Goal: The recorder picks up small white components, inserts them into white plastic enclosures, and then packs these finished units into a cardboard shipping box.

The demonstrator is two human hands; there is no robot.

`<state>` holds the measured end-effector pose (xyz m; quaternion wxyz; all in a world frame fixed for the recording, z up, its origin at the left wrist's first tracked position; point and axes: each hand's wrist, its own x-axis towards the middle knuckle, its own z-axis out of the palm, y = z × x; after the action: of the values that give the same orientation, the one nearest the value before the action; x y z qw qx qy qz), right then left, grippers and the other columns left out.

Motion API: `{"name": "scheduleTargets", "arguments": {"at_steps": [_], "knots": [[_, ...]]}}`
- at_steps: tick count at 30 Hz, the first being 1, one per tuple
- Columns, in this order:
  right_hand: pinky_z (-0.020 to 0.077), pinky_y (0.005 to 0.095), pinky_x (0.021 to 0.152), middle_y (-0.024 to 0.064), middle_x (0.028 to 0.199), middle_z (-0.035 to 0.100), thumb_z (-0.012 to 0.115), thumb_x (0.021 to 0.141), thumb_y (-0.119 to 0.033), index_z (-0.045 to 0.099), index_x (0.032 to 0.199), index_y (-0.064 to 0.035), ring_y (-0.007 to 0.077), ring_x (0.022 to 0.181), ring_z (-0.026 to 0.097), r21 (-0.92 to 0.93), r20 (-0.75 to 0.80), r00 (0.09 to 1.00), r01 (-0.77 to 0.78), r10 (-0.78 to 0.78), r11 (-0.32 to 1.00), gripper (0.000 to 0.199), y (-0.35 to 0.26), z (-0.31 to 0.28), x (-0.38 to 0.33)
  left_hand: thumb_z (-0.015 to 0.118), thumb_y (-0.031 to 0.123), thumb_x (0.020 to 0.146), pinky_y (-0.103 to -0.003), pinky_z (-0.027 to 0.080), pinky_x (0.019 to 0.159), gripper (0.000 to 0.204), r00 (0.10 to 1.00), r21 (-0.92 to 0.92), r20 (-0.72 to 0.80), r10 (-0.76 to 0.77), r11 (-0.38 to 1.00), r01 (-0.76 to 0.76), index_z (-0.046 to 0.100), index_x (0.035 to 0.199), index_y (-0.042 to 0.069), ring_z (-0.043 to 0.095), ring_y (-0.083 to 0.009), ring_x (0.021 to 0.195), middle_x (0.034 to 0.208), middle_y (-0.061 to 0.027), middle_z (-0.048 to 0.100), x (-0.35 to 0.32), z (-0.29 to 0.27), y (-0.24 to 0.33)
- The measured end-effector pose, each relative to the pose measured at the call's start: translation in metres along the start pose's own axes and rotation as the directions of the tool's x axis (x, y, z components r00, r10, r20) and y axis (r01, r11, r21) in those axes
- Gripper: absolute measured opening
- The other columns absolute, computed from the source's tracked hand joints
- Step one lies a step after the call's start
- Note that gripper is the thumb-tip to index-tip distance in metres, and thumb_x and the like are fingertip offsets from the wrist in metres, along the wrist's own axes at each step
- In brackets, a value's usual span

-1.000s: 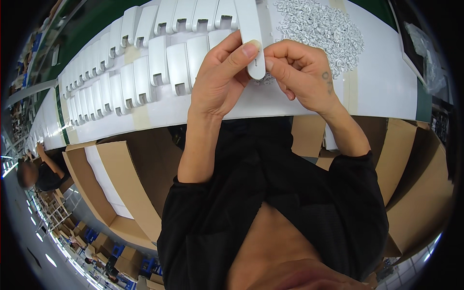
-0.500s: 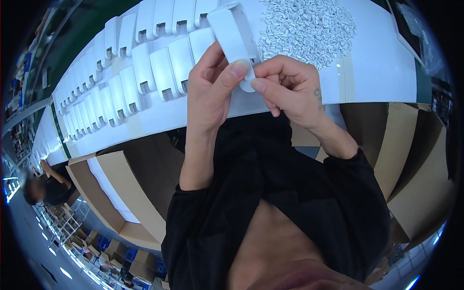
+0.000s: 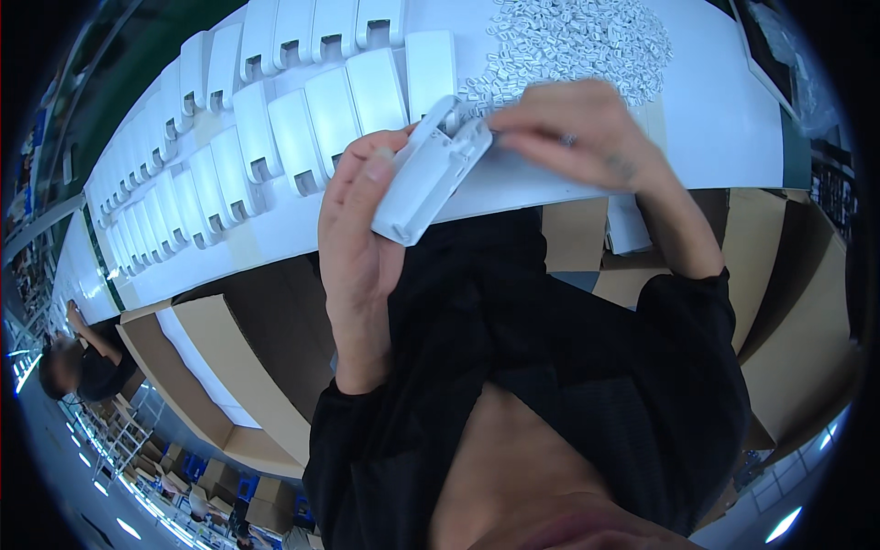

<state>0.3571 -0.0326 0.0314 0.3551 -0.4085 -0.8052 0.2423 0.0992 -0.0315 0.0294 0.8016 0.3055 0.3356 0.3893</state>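
My left hand is closed around a long white plastic housing and holds it tilted above the table's front edge. The housing's hollow inner side faces up, with ribs and small fittings showing at its far end. Close to that far end is my right hand, its fingers bent and smeared by motion. Whether they touch the housing or pinch a small part cannot be made out. Just beyond this hand lies a spread pile of small white plastic clips.
Rows of similar white housings cover the left of the white table. Open cardboard boxes stand below its front edge, one at left and one at right. Another person sits at the far left.
The housing has turned over from its smooth outer side to its hollow side and come nearer to me. My right hand has shifted slightly right and now blurs with motion.
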Motion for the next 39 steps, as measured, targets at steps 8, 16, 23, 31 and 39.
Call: {"name": "scheduleTargets", "arguments": {"at_steps": [8, 16, 23, 31, 39], "knots": [[0.0481, 0.032, 0.057, 0.012, 0.072, 0.064, 0.063, 0.085, -0.006, 0.066, 0.076, 0.0011, 0.0235, 0.057, 0.055, -0.553, 0.104, 0.994, 0.093, -0.042, 0.828, 0.012, 0.042, -0.038, 0.03, 0.053, 0.028, 0.098, -0.05, 0.049, 0.102, 0.067, 0.989, 0.061, -0.119, 0.083, 0.995, -0.076, 0.03, 0.149, -0.009, 0.047, -0.0498, 0.13, 0.146, -0.0314, 0.037, -0.007, -0.002, 0.006], [0.0512, 0.0268, 0.069, 0.0072, 0.088, 0.065, 0.067, 0.089, -0.004, 0.069, 0.093, -0.0031, 0.0222, 0.072, 0.062, -0.652, 0.326, 0.937, 0.127, 0.125, 0.747, 0.004, 0.054, -0.037, 0.037, 0.051, 0.017, 0.1, -0.032, 0.047, 0.099, 0.05, 0.991, -0.17, -0.122, 0.056, 0.982, -0.076, 0.04, 0.142, -0.009, 0.058, -0.0265, 0.116, 0.134, -0.0238, 0.053, -0.003, 0.002, 0.01], [0.0511, 0.026, 0.065, 0.0073, 0.081, 0.064, 0.065, 0.091, -0.006, 0.069, 0.094, -0.0022, 0.0175, 0.067, 0.06, -0.659, 0.202, 0.955, -0.031, 0.216, 0.751, 0.006, 0.059, -0.033, 0.023, 0.049, 0.016, 0.102, -0.035, 0.045, 0.102, 0.046, 0.974, -0.074, -0.192, 0.119, 0.988, -0.135, 0.041, 0.143, -0.005, 0.057, -0.0264, 0.118, 0.135, -0.0211, 0.052, 0.018, 0.019, 0.007], [0.0369, 0.0178, 0.042, 0.0044, 0.071, 0.06, 0.067, 0.093, -0.007, 0.069, 0.1, 0.0028, 0.0042, 0.048, 0.043, 0.697, -0.005, 0.734, -0.484, 0.679, 0.529, 0.012, -0.037, -0.002, 0.049, 0.062, 0.009, 0.097, -0.036, 0.041, 0.105, 0.044, 0.964, 0.006, -0.161, 0.209, 0.977, -0.211, 0.048, 0.139, 0.001, 0.057, -0.0218, 0.114, 0.134, -0.0172, 0.055, 0.025, 0.05, -0.013], [0.0339, 0.0159, 0.043, 0.0018, 0.064, 0.059, 0.066, 0.094, -0.006, 0.071, 0.094, 0.0027, 0.0046, 0.046, 0.045, 0.76, -0.082, 0.799, -0.337, 0.596, 0.556, 0.01, -0.031, 0.01, 0.04, 0.067, 0.004, 0.093, -0.033, 0.044, 0.1, 0.045, 0.975, -0.067, -0.111, 0.194, 0.977, -0.202, 0.051, 0.135, -0.001, 0.059, -0.0192, 0.11, 0.129, -0.0166, 0.059, 0.029, 0.048, -0.015]]}}
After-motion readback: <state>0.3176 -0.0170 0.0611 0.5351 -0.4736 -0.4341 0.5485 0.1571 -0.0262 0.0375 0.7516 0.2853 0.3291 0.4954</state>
